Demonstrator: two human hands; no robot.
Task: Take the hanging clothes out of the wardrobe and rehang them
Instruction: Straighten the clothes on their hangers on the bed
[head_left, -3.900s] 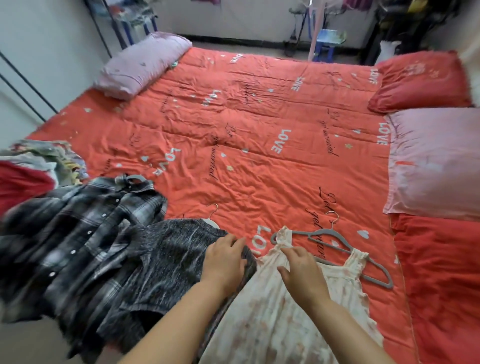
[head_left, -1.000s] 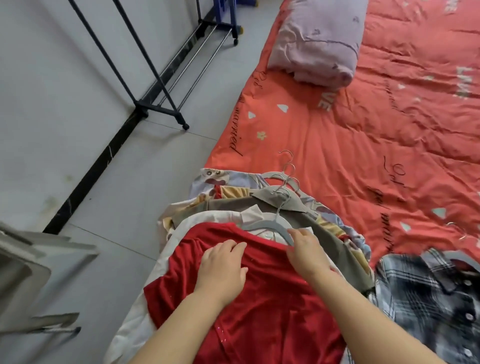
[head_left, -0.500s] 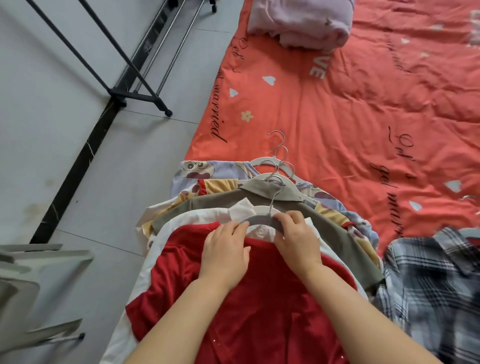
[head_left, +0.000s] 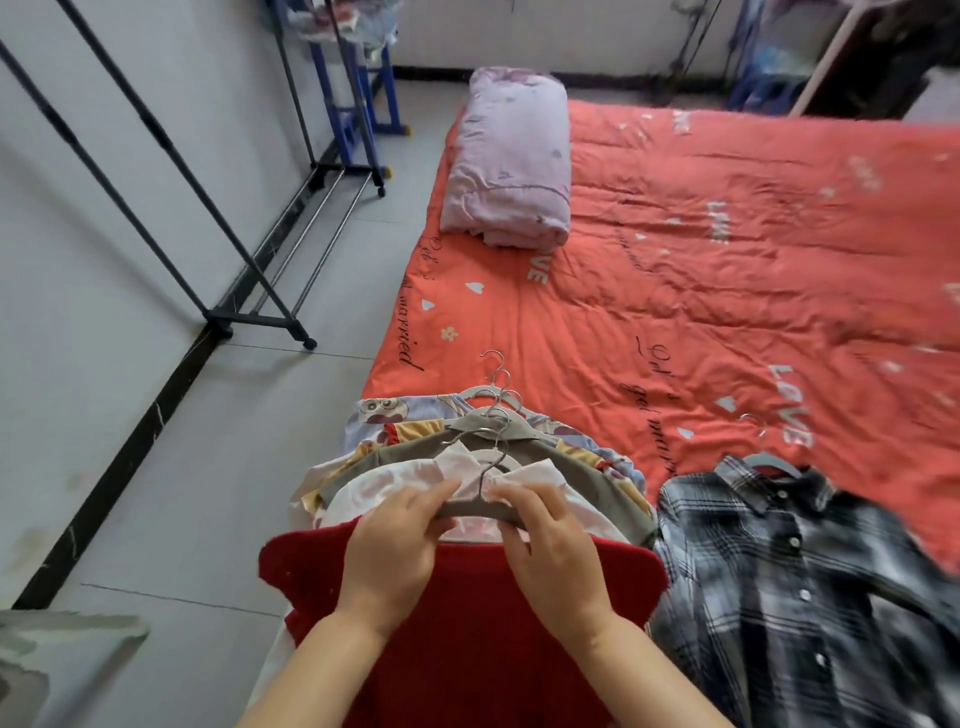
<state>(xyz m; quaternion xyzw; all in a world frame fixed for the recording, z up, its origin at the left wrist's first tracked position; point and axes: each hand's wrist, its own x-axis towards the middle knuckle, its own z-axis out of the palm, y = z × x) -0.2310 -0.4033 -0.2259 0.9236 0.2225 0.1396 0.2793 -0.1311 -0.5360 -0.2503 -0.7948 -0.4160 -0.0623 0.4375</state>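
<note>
A stack of clothes on hangers lies at the bed's near left corner. On top is a red garment, and a grey hanger lies across its upper edge. My left hand grips the hanger's left arm and my right hand grips its right arm. Under the red garment lie a white shirt, an olive shirt and cartoon-print pieces, their metal hooks fanned out toward the quilt. A plaid shirt on a hanger lies to the right.
The orange-red quilt covers the bed, with a folded lilac blanket at its far left. A bare black clothes rack stands by the left wall on grey tiles. A blue rack stands beyond it.
I have moved from the white dress to the left-hand stack. Both hands went from pressing on the red garment to gripping the grey hanger, now lifted clear of the red fabric's top edge.
</note>
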